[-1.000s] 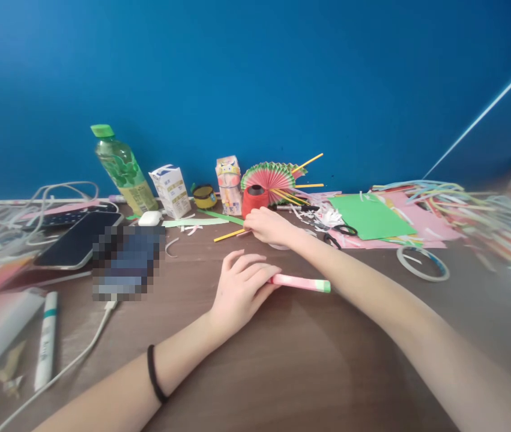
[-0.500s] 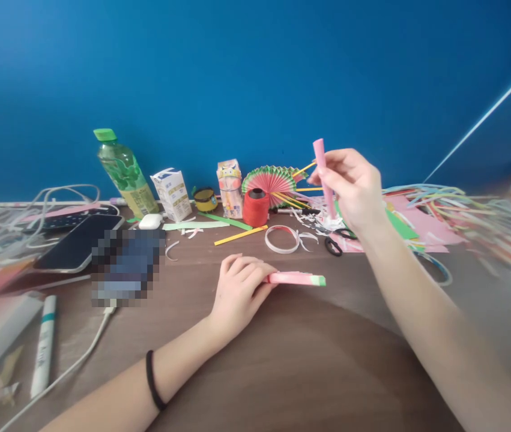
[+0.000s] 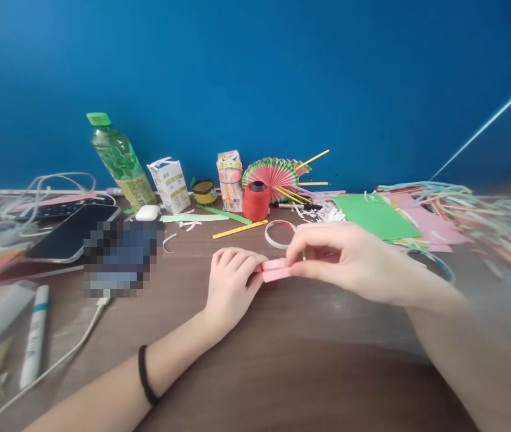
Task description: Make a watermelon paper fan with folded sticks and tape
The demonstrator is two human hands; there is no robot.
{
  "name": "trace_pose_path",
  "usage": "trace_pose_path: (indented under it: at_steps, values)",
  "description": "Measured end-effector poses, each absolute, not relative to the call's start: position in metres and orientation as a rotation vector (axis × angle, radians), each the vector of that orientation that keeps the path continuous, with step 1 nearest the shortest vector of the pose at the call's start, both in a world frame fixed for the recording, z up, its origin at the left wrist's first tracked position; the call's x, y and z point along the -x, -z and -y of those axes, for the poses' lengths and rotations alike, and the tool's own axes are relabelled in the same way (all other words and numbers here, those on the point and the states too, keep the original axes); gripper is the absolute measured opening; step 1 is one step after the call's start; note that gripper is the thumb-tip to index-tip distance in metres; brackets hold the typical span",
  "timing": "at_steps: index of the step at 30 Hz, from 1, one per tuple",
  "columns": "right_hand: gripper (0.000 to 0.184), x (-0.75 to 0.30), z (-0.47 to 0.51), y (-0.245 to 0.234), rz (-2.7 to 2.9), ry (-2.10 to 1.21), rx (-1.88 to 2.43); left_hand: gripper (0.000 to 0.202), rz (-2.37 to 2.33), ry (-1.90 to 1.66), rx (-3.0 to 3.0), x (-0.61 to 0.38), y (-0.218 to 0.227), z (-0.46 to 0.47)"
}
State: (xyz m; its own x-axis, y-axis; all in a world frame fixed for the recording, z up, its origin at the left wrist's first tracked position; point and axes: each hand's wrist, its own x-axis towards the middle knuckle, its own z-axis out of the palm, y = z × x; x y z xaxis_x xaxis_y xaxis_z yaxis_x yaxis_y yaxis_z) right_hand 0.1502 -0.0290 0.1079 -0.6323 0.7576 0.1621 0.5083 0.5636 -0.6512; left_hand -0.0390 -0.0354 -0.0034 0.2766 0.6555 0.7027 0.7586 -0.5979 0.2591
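My left hand [image 3: 232, 288], wearing a black band on its wrist, has its fingers closed on a narrow pink folded paper strip [image 3: 274, 263] just above the table. My right hand [image 3: 340, 258] pinches a second piece, a pink paper stick [image 3: 275, 275], between thumb and fingertips. This stick lies alongside the folded strip, on the side nearer me, and its left end meets my left fingers. Whether the two pink pieces touch along their length I cannot tell. My right fingers hide the right ends of both.
Behind my hands stand a red thread spool [image 3: 256, 201], a paper fan [image 3: 273, 174], a small decorated box [image 3: 230, 180], a white carton [image 3: 169, 186] and a green bottle [image 3: 122, 159]. Phones [image 3: 75, 233] and a marker [image 3: 35, 336] lie left. Green paper [image 3: 376, 216] and paper strips [image 3: 484, 216] lie right.
My right hand has come down and toward me, turning the pink stick from upright to lying beside the folded strip. My left hand keeps its hold. The view has shifted slightly.
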Motion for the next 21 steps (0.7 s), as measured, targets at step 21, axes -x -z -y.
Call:
trace_pose_path:
  at_steps: [21]
  values:
    - [0.011,-0.156,-0.019,-0.071,2.372,-1.376,0.962,0.003,1.525,1.371,2.519,0.039,0.004,0.037]
